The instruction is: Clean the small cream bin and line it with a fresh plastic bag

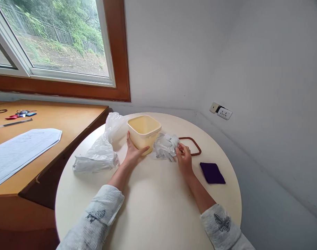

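Observation:
A cream-yellow square plastic bin (140, 141) stands upright on the round white table (158, 208). My left hand (134, 152) grips its near left side, thumb across the front and fingers up the left wall. Just right of the bin lies a crumpled white plastic bag (165, 147). The fingers of my right hand (184, 158) are pinched on the bag's right edge. Partly behind that hand is a reddish-brown rounded-square ring (196, 145), flat on the table. A dark purple folded cloth (212, 173) lies to the right of my right hand.
A larger translucent plastic bag (98, 152) is spread left of the bin. Beyond the table's left edge stands a wooden desk (70, 114) with papers (23, 149), a pen (14, 123) and keys (22, 113). Walls and a socket (224, 113) are behind.

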Action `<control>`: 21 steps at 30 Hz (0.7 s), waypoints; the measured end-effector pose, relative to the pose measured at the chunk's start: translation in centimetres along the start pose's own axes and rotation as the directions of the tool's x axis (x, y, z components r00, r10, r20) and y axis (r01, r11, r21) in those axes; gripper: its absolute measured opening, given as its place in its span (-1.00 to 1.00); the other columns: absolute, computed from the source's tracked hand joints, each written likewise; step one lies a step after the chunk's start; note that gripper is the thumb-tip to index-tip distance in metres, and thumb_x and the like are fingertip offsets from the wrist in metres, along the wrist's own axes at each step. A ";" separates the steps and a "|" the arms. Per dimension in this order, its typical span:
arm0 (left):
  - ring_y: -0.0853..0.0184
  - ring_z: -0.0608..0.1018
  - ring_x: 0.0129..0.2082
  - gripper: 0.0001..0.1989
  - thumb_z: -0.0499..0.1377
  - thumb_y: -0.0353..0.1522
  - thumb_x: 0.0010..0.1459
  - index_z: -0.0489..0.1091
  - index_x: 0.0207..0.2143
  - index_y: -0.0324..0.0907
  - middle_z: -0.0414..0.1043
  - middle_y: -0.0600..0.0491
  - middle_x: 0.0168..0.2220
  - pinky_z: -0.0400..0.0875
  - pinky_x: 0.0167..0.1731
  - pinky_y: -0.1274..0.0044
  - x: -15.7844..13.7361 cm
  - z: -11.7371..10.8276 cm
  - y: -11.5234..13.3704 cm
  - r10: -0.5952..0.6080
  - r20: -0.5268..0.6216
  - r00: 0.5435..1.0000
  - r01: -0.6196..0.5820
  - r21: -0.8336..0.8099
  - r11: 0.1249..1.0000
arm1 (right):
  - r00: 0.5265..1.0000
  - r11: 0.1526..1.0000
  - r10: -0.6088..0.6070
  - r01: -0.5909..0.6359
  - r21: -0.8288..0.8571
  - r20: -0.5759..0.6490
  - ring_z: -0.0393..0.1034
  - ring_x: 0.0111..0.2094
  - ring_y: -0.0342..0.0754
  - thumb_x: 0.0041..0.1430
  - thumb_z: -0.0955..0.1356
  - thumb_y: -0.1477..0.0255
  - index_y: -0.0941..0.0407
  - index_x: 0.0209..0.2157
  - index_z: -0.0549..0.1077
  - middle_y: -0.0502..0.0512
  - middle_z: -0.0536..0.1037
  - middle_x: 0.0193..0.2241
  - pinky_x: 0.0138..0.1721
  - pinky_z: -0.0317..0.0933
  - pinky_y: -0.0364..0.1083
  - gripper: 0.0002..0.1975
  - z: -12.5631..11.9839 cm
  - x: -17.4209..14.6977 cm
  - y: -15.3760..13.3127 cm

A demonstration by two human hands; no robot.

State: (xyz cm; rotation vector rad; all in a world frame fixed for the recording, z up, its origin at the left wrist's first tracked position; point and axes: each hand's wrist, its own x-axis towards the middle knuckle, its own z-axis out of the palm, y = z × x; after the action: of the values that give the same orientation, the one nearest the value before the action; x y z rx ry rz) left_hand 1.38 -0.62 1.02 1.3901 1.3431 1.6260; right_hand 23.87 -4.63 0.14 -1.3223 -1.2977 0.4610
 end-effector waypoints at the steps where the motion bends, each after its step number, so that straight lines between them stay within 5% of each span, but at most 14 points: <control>1: 0.09 0.18 0.16 0.11 0.37 -0.35 -0.29 -0.26 0.22 0.12 -0.01 -0.06 0.18 0.23 0.04 0.19 0.0 0.0 0.0 -0.010 0.051 0.999 0.011 -0.028 1.000 | 1.000 1.000 -0.002 0.002 -0.015 0.005 0.24 -0.14 0.01 0.10 0.27 0.22 0.09 -0.06 0.36 0.14 0.37 -0.19 -0.16 0.19 -0.01 -0.61 0.2 0.2 0.2; 5: 0.18 0.14 0.20 0.13 0.35 -0.33 -0.23 -0.36 0.23 0.16 -0.04 -0.02 0.21 0.16 0.11 0.26 0.1 -0.1 0.0 -0.005 0.223 0.975 0.033 -0.124 0.992 | 1.000 0.999 0.018 -0.017 -0.032 0.016 0.21 -0.11 0.03 0.05 0.30 0.23 0.10 -0.05 0.35 0.15 0.37 -0.18 -0.17 0.20 -0.02 -0.57 0.7 0.9 0.9; 8: 0.18 0.11 0.21 0.12 0.36 -0.32 -0.24 -0.32 0.23 0.15 -0.07 -0.01 0.23 0.12 0.12 0.28 0.2 -0.2 -0.4 0.004 0.246 0.969 0.026 -0.119 0.993 | 1.000 1.000 0.017 -0.017 -0.011 0.013 0.24 -0.17 0.00 0.00 0.32 0.29 0.11 -0.08 0.36 0.12 0.37 -0.20 -0.21 0.21 -0.05 -0.59 0.9 1.3 1.1; 21: 0.12 0.22 0.06 -0.13 0.34 -0.18 -0.25 0.04 0.13 0.02 0.00 -0.06 0.05 0.15 0.03 0.23 0.3 -0.3 -1.5 -0.005 -0.008 1.000 0.006 0.183 0.983 | 1.000 0.998 -0.017 0.019 0.061 -0.024 0.26 -0.37 -0.08 0.04 0.21 0.41 0.11 -0.33 0.33 0.03 0.41 -0.40 -0.33 0.18 -0.11 -0.86 -0.1 0.9 0.0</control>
State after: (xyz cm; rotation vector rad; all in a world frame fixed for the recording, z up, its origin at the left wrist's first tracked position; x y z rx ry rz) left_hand 0.78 -0.01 -0.23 1.4851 1.5321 1.5368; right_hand 24.24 -3.92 0.57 -1.2605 -1.2652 0.4682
